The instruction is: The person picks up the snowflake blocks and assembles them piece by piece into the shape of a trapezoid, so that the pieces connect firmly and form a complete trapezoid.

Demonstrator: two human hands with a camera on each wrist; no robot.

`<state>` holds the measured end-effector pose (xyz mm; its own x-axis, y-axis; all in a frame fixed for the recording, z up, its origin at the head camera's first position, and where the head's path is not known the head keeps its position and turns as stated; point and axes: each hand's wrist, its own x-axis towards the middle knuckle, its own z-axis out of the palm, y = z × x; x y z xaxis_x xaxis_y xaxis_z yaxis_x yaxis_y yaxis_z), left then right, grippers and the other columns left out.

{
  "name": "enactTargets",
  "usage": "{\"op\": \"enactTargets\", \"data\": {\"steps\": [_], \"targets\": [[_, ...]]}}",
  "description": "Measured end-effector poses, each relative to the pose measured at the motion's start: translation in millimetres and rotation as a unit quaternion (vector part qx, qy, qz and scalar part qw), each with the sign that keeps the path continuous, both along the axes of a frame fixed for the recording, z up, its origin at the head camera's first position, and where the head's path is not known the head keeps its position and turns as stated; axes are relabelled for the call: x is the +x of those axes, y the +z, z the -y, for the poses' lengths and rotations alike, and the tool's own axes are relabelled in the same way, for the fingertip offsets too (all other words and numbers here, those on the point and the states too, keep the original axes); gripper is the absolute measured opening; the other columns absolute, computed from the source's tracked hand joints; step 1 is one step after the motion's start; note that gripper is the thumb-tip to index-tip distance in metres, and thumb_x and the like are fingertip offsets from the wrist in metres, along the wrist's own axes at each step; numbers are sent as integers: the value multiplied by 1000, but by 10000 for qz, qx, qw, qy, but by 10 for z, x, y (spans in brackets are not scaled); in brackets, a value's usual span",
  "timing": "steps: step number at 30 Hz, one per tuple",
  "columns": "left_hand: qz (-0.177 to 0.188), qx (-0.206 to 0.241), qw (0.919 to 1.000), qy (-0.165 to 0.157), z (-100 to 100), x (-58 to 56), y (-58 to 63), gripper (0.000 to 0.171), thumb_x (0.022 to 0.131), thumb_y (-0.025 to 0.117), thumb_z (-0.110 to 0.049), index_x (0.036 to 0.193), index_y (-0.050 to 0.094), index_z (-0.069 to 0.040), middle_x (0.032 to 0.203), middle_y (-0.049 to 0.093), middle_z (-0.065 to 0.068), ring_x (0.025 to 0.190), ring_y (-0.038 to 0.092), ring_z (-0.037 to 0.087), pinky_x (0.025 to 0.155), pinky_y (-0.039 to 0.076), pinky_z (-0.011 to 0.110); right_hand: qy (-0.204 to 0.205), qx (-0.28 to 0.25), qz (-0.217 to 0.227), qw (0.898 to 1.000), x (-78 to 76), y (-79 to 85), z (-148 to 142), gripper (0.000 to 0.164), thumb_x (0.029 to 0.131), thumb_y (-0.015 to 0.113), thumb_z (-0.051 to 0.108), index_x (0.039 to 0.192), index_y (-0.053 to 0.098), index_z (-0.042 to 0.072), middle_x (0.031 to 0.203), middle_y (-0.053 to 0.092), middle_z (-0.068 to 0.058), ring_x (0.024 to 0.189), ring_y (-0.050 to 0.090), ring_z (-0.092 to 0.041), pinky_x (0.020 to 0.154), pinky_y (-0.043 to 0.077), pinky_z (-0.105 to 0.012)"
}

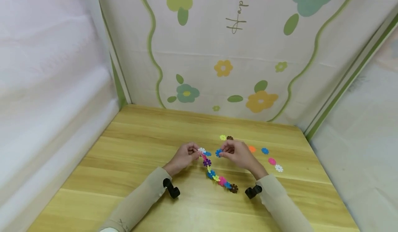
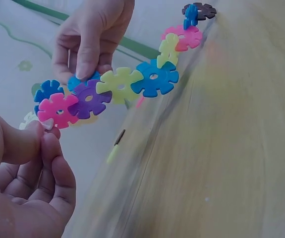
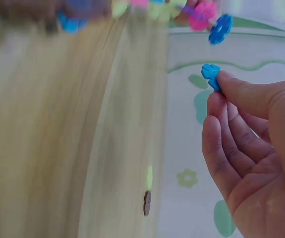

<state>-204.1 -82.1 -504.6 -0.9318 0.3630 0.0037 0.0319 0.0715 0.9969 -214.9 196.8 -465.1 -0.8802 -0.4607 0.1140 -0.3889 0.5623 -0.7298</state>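
My left hand (image 1: 184,158) pinches the white disc (image 1: 202,150) at the upper end of a chain of notched plastic snowflake discs. Pink, purple (image 1: 207,162), yellow and blue discs follow in the chain, down to a brown disc (image 1: 233,188) at its near end. Beside the white one, a blue disc (image 3: 220,29) is slotted into the pink. Between thumb and fingertips, my right hand (image 1: 238,155) holds a separate blue disc (image 3: 210,72). In the head view, a small gap separates it from the chain's blue disc (image 1: 207,154).
Loose discs lie on the wooden table (image 1: 124,149) beyond and right of my right hand: yellow (image 1: 223,137), brown (image 1: 229,138), orange (image 1: 252,149), blue (image 1: 265,150), pink (image 1: 272,161) and white (image 1: 278,168). Flower-printed cloth (image 1: 192,52) stands along the table's back edge.
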Motion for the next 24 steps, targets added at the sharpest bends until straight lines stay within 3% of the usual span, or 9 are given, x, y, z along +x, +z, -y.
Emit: {"op": "enactTargets", "data": {"steps": [4, 10, 16, 24], "targets": [[-143, -43, 9999, 14, -3, 15, 8, 6, 106, 64, -9, 104, 64, -3, 106, 66, 33, 92, 66, 49, 80, 61, 41, 134, -358, 48, 9993, 99, 0, 40, 8, 96, 79, 17, 100, 72, 17, 91, 72, 0, 83, 71, -26, 72, 61, -27], [-271, -101, 9996, 53, -19, 28, 12, 7, 106, 63, -9, 103, 63, -2, 104, 65, 33, 87, 67, 41, 77, 60, 38, 232, -455, -109, 9986, 151, -21, 109, 8, 96, 80, 17, 100, 73, 16, 91, 73, 1, 81, 70, -14, 72, 61, -27], [-379, -139, 9991, 123, -67, 32, 18, 5, 104, 65, -5, 102, 64, 0, 101, 65, 33, 88, 65, 46, 75, 59, 38, 227, -352, -121, 9990, 174, 2, 145, 8, 95, 80, 15, 99, 73, 18, 90, 73, 4, 79, 69, -11, 72, 61, -27], [-504, -12, 9980, 392, -160, 61, 30, 9, 100, 66, 4, 93, 62, 1, 82, 60, 7, 77, 61, 27, 69, 56, 33, 249, -344, -174, 9989, 220, 85, 185, 5, 96, 80, 15, 95, 75, 16, 88, 73, 3, 77, 70, -17, 70, 61, -27]]}}
